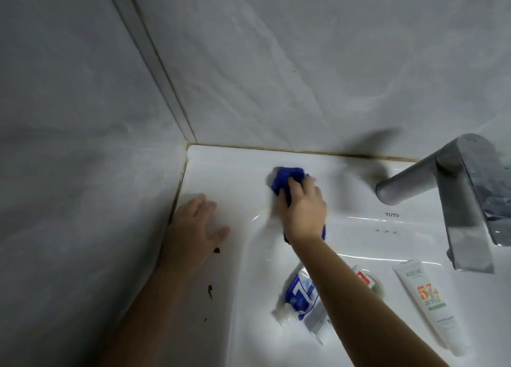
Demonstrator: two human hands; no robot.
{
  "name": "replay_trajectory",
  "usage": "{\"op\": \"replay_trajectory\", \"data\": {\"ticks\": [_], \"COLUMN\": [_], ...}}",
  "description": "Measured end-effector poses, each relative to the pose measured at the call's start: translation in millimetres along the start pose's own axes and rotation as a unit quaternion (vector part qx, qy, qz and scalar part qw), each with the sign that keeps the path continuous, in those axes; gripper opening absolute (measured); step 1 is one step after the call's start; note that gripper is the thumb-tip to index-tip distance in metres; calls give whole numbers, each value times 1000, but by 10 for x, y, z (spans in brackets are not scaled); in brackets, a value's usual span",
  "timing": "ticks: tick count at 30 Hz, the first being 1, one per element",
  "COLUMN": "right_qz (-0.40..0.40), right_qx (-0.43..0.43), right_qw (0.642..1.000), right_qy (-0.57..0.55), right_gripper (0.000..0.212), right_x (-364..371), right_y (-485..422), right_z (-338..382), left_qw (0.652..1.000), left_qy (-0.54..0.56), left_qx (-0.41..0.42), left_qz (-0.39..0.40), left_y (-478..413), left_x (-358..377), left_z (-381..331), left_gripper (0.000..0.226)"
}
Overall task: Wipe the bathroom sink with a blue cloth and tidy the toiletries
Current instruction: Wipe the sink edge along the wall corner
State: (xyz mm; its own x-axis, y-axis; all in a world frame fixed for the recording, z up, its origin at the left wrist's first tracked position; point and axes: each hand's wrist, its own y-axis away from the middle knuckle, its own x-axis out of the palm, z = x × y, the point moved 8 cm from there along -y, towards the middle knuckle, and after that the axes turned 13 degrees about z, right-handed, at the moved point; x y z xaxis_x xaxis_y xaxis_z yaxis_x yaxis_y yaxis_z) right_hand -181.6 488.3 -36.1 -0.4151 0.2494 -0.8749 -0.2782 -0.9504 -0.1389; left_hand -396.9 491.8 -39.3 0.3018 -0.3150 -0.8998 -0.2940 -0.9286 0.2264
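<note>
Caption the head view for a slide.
Right hand presses a blue cloth to the sink ledge; left hand rests open near the wall.

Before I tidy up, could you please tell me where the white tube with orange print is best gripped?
Probably pinch the white tube across its mid-body, coming from above on its near side. It lies flat in the sink, long sides free, while the faucet overhangs its far end.
</note>
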Motion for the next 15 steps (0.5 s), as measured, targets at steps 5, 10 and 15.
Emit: {"op": "replay_trajectory", "data": {"ticks": [5,10,15], "right_qz": [71,-1,68], "right_qx": [-206,-41,-170], "right_qw": [976,999,983], "right_qy": [20,-3,-19], "right_gripper": [33,34,29], "right_x": [170,-147,362], "right_y": [96,46,67], "right_z": [319,-307,671], "left_qw": [999,995,997], "left_qy": [43,96,67], "left_qx": [-14,-24,-29], "left_qz": [16,-13,-7], "left_y": [-2,-19,-36], "left_x": [1,-42,13], "left_z": [88,136,112], "left_gripper": [61,51,55]}}
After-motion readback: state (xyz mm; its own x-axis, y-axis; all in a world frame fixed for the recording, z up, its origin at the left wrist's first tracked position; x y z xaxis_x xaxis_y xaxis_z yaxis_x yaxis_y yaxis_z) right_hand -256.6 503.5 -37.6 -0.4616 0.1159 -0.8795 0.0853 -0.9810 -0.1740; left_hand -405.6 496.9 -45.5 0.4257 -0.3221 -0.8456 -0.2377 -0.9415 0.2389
